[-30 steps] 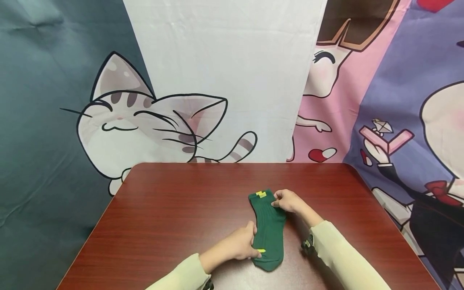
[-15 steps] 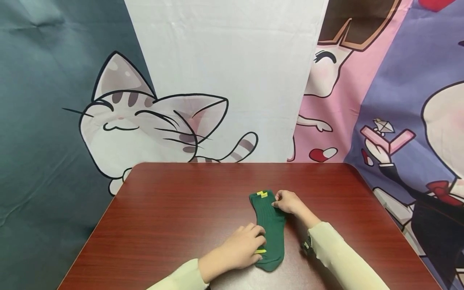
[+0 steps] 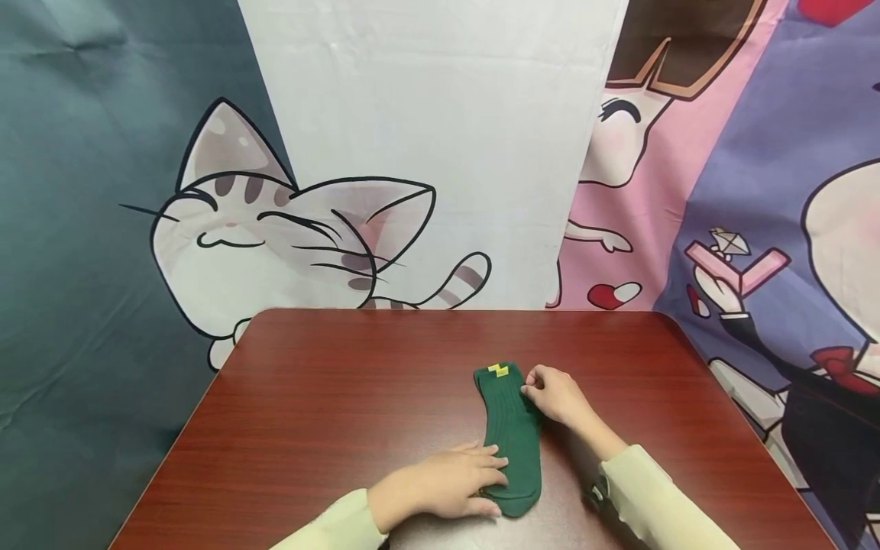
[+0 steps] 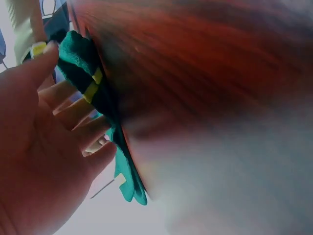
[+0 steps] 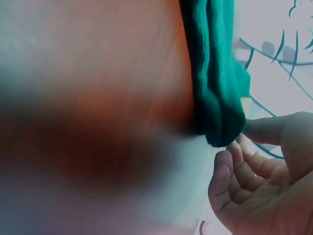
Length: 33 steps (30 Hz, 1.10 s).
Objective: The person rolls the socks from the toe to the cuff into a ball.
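A pair of green socks [image 3: 517,439], one laid on the other, lies lengthwise in front of me, with yellow marks at the cuffs. My left hand [image 3: 450,483] rests over the toe end, fingers spread and nearly straight. The left wrist view shows the palm of this left hand [image 4: 54,132] and the layered socks [image 4: 78,54] beyond its fingers. At the right edge, near the cuffs, my right hand [image 3: 560,396] has thumb and curled fingers on the fabric. In the right wrist view, the right hand [image 5: 264,181] pinches at the rounded edge of the socks [image 5: 222,93].
The reddish-brown wooden table [image 3: 330,389] has rounded far corners. Behind it hangs a printed cloth backdrop [image 3: 440,92] with a cartoon cat and figures. Pale sleeves [image 3: 663,493] reach in from the front.
My left hand has gone from gripping the left edge near the toe to lying spread over it, covering the lower yellow mark. My right hand has shifted slightly right.
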### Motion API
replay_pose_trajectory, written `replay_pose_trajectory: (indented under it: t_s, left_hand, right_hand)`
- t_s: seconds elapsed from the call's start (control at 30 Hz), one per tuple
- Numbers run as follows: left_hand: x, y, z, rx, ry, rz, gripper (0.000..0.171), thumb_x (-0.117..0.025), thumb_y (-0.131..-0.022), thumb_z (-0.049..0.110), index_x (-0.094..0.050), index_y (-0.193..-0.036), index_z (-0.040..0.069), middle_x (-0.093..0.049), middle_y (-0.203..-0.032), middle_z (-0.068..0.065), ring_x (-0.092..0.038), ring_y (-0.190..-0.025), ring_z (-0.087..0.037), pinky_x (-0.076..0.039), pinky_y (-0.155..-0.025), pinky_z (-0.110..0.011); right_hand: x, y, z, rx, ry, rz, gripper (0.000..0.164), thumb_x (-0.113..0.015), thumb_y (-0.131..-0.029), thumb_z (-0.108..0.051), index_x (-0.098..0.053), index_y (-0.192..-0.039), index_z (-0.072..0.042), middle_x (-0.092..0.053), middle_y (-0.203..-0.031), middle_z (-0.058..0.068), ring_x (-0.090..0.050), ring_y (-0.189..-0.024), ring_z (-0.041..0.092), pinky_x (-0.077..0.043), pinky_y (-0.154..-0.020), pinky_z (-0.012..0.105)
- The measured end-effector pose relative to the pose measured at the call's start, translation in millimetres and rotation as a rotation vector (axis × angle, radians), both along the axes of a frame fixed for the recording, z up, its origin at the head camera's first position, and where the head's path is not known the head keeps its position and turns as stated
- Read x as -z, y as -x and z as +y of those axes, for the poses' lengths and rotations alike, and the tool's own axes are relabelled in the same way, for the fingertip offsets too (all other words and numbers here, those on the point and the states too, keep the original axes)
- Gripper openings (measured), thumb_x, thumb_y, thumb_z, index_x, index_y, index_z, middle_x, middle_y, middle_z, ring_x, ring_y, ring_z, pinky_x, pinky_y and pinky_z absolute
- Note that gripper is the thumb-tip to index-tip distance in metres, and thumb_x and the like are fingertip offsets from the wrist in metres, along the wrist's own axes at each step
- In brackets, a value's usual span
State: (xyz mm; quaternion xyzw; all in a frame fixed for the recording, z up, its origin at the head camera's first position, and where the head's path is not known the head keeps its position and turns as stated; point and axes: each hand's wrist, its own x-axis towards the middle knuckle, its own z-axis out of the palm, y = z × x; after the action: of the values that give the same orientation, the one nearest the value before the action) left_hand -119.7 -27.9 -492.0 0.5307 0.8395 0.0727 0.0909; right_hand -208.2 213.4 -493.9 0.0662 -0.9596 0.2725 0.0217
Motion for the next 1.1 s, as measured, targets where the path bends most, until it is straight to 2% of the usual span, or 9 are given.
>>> replay_pose_trajectory:
  t_s: [0.13,0.37,0.5,0.67,0.9,1.1]
  left_hand:
    - [0.4,1.6,-4,0.03,0.018,-0.011,0.053,-0.049,-0.089,0.056,-0.047,-0.134,0.028,-0.037,-0.146,0.006,-0.026,-0.139,-0.015,-0.028,-0.11,-0.037]
    - [-5.0,2.5,-10,0.043,0.028,-0.017,0.053,-0.055,-0.089,0.05,-0.045,-0.137,0.029,-0.036,-0.147,0.007,-0.026,-0.139,-0.014,-0.026,-0.111,-0.032]
    - [-3.2,2.9,-10,0.043,0.025,-0.024,0.052,-0.054,-0.09,0.05,-0.045,-0.137,0.03,-0.035,-0.147,0.008,-0.025,-0.139,-0.013,-0.026,-0.11,-0.03]
    - [-2.3,2.6,-11,0.047,0.01,-0.011,0.052,-0.054,-0.09,0.049,-0.046,-0.137,0.028,-0.038,-0.146,0.006,-0.028,-0.138,-0.012,-0.028,-0.109,-0.029]
    - [-2.2,1.1,-13,0.039,0.011,-0.011,0.053,-0.053,-0.091,0.048,-0.045,-0.138,0.026,-0.037,-0.146,0.006,-0.027,-0.138,-0.01,-0.029,-0.109,-0.028]
    - [-2.7,0.9,-12,0.023,0.014,-0.024,0.053,-0.051,-0.091,0.05,-0.044,-0.139,0.026,-0.036,-0.147,0.007,-0.027,-0.138,-0.009,-0.03,-0.108,-0.028]
  right_hand:
    - [0.9,-22.9,1,-0.015,0.028,0.071,0.01,-0.07,-0.082,-0.019,-0.063,-0.088,-0.016,-0.06,-0.083,-0.002,-0.055,-0.074,0.014,-0.046,-0.067,0.033]
    - [-4.1,-62.8,1,-0.118,0.136,0.177,0.026,-0.071,-0.083,-0.016,-0.065,-0.108,-0.015,-0.063,-0.105,-0.006,-0.062,-0.094,0.015,-0.052,-0.078,0.036]
    - [-5.7,-82.6,1,-0.173,0.179,0.143,0.033,-0.07,-0.084,-0.022,-0.064,-0.116,-0.018,-0.061,-0.117,-0.01,-0.061,-0.1,0.014,-0.052,-0.081,0.035]
    - [-2.9,-104.2,0,-0.227,0.21,0.141,0.034,-0.069,-0.084,-0.028,-0.064,-0.116,-0.02,-0.06,-0.123,-0.004,-0.058,-0.11,0.013,-0.052,-0.083,0.031]
    - [6.2,-126.4,3,-0.293,0.126,0.193,0.037,-0.067,-0.084,-0.037,-0.062,-0.12,-0.025,-0.059,-0.126,-0.006,-0.056,-0.114,0.013,-0.05,-0.087,0.037]
    - [7.9,-135.7,10,-0.413,0.075,0.098,0.043,-0.061,-0.087,-0.042,-0.057,-0.126,-0.026,-0.052,-0.135,0.001,-0.053,-0.119,0.02,-0.049,-0.087,0.041]
